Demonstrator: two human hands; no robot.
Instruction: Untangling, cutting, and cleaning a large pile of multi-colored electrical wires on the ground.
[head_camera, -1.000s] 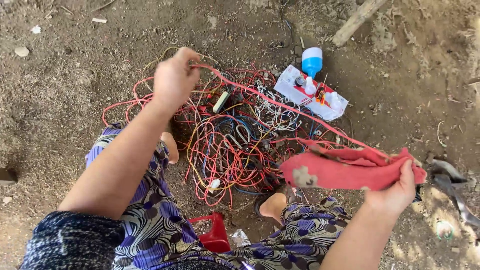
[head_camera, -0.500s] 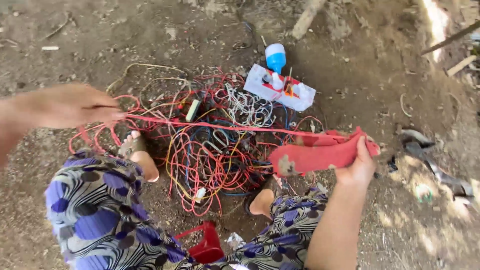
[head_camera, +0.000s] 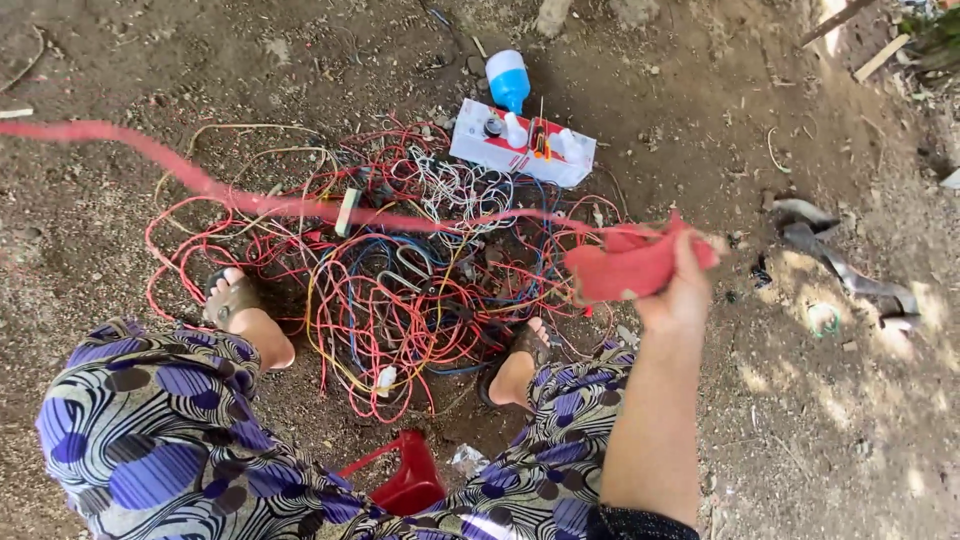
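My right hand (head_camera: 682, 290) is raised over the dirt and grips a folded red cloth (head_camera: 632, 262). A long red wire (head_camera: 250, 200) runs taut out of the cloth and off the left edge of the frame. My left hand is out of view. Below the wire lies a big tangle of red, blue, yellow and white wires (head_camera: 400, 270) between my two sandalled feet, the left foot (head_camera: 240, 305) and the right foot (head_camera: 515, 365).
A white and red flat box (head_camera: 480, 145) with small parts on it lies beyond the tangle, a blue and white bottle (head_camera: 508, 78) next to it. A red plastic stool (head_camera: 405, 480) is under me. Grey scrap strips (head_camera: 850, 265) lie at right on the dirt.
My left hand has pulled the red wire leftward and gone out of the frame. The wire is drawn longer through the cloth, which my right hand still grips.
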